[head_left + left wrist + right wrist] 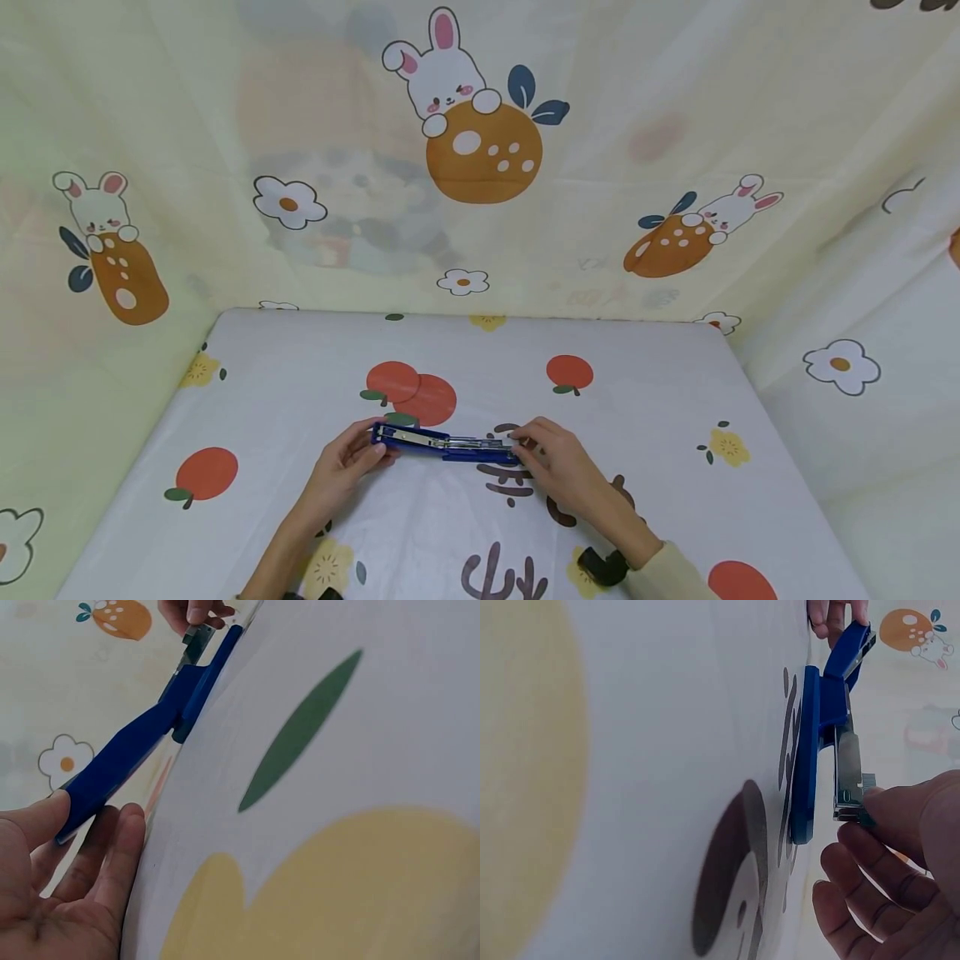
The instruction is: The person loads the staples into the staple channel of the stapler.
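Observation:
A blue stapler (480, 456) lies across the middle of the table, its top cover swung far back to the left and its metal magazine (847, 761) exposed. My left hand (348, 467) grips the end of the cover (124, 754), thumb on one side and fingers on the other. At the magazine's free end, my right hand (562, 471) pinches a small ridged grey strip (868, 781), which looks like staples, between thumb and index finger. The other fingers of that hand are loosely bent. Whether the strip sits inside the magazine is hard to tell.
A white cloth with printed fruit and flowers covers the table (300, 367). Behind it and at both sides hangs a pale curtain (570, 250) printed with rabbits. Dark straps (603, 567) show at the wrists.

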The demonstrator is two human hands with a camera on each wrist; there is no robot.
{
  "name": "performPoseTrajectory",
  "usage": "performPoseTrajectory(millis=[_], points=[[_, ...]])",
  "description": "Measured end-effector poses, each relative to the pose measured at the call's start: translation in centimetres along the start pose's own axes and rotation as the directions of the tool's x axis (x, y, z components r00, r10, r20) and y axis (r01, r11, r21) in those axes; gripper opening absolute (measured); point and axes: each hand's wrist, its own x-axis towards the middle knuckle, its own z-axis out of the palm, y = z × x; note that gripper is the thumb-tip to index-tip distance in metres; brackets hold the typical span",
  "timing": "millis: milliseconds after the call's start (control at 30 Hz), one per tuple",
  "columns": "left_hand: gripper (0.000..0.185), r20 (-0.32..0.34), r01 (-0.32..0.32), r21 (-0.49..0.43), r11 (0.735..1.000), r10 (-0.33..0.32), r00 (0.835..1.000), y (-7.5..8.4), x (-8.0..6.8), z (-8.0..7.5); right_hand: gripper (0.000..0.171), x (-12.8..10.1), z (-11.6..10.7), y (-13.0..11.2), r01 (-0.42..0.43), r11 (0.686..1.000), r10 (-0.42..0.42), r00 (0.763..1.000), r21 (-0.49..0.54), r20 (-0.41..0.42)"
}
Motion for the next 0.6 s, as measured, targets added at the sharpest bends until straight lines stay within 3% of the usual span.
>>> performPoseTrajectory(millis=[600], points=[[0.052, -0.003, -0.008, 0.015, 1.000, 0.008, 1.000, -0.26, 0.03, -0.02, 0.017, 0.14, 0.06, -0.05, 0.012, 1.000, -0.012, 1.000, -0.018, 0.014]])
